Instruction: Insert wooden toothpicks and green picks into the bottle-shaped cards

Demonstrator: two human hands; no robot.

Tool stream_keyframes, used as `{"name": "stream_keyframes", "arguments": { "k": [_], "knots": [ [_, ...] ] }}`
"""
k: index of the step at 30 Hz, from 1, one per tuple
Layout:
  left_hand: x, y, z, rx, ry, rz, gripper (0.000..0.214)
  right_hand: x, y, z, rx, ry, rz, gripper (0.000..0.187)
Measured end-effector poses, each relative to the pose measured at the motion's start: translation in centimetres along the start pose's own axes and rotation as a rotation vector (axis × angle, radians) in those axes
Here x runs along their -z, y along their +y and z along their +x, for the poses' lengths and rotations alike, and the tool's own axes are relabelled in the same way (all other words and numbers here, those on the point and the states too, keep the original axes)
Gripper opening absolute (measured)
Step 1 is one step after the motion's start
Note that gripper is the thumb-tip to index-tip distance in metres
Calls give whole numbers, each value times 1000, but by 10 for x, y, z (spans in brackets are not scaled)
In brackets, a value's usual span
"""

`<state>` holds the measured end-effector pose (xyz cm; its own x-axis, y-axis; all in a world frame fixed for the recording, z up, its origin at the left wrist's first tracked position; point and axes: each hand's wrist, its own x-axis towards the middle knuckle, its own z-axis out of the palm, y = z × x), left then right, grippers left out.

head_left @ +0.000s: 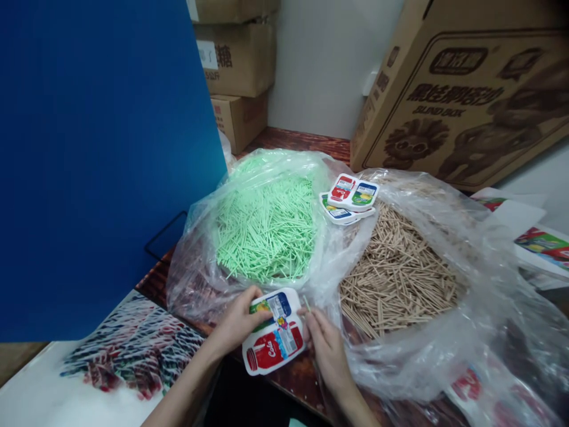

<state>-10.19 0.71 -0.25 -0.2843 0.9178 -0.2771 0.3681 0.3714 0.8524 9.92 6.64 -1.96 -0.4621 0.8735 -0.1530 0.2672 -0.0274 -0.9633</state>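
My left hand (pixel 237 323) grips a flat white pack (pixel 274 332) printed with a red cola bottle and a blue-green bottle, holding it by its left edge. My right hand (pixel 326 347) is pinched at the pack's right edge, with a thin green stick (pixel 306 303) between its fingertips. Just beyond lies a clear plastic bag of green sticks (pixel 267 228). To its right a second clear bag holds tan sticks (pixel 395 273). A small stack of the same printed packs (pixel 351 198) rests where the two bags meet.
A large blue panel (pixel 102 160) fills the left side. Cardboard boxes (pixel 237 65) stand at the back, and a big printed carton (pixel 466 89) leans at the right. The wooden table edge (pixel 302 379) runs under my hands. Printed sheets (pixel 540 243) lie at far right.
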Motion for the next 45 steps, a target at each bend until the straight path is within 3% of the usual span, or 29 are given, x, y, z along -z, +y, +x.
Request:
{"name": "stream_keyframes", "arguments": {
  "k": [3,5,9,10,13,18,23,25,27,31,34,36,38,41,45],
  "knots": [
    [4,1,0,-7,100,91,13,11,-20,23,-19,-30,85,40],
    [4,1,1,2,123,225,11,15,-37,49,31,-44,37,33],
    [-2,1,0,3,84,396,9,13,-76,119,297,-70,-334,20],
    [-4,0,0,6,85,407,10,11,-85,138,305,-48,-452,20],
    [-7,-4,-1,13,119,401,12,8,-106,189,168,-21,-767,25],
    [-8,-4,-4,30,154,395,18,-1,-128,246,57,52,-930,29],
    [12,21,-17,-51,175,459,29,-21,-140,284,-51,17,-1037,39],
    [27,39,-11,-182,219,476,28,-29,-142,294,-84,-23,-1064,41],
    [45,59,12,-314,283,497,29,-36,-143,302,-110,-71,-1082,37],
    [90,86,103,-401,315,488,33,-38,-140,305,-139,-157,-1084,28],
    [121,81,173,-289,548,504,52,-31,-136,300,-118,-174,-1030,29],
    [134,69,200,-169,548,503,62,-23,-134,296,-92,-163,-958,29],
    [137,56,210,-154,506,497,61,-14,-134,292,-70,-150,-861,25],
    [131,45,201,-192,464,498,53,0,-136,285,-52,-151,-671,20],
    [118,54,176,-321,476,399,40,16,-140,271,-76,-205,-361,23]
  ]
}}
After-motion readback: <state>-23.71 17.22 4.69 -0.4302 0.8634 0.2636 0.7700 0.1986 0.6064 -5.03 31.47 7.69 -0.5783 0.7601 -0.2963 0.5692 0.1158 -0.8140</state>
